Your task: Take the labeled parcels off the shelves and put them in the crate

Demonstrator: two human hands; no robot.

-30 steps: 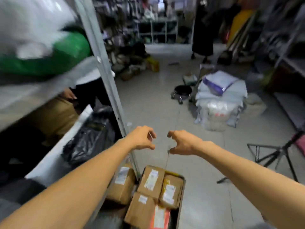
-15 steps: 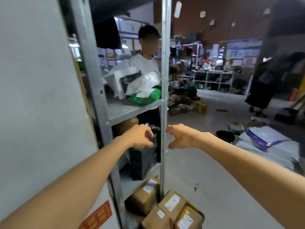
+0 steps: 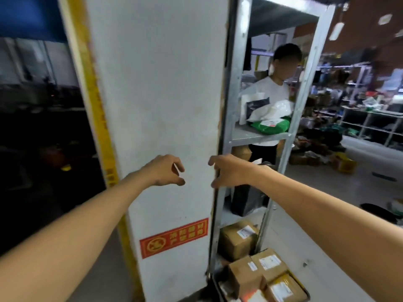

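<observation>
- The left hand (image 3: 165, 171) reaches forward in front of a white pillar (image 3: 157, 94), fingers loosely curled, gripping nothing.
- The right hand (image 3: 231, 171) is level beside it, near the metal shelving (image 3: 236, 83), fingers curled the same way.
- Labeled parcels: a green parcel (image 3: 272, 127) on the middle shelf, a brown box (image 3: 236, 240) low down, and others in the floor crate (image 3: 305, 289).

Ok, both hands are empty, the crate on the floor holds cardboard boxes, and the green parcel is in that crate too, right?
No: the head view shows the green parcel lying on the metal shelf, not in the crate. The left hand and right hand are empty, and the crate holds cardboard boxes.
</observation>
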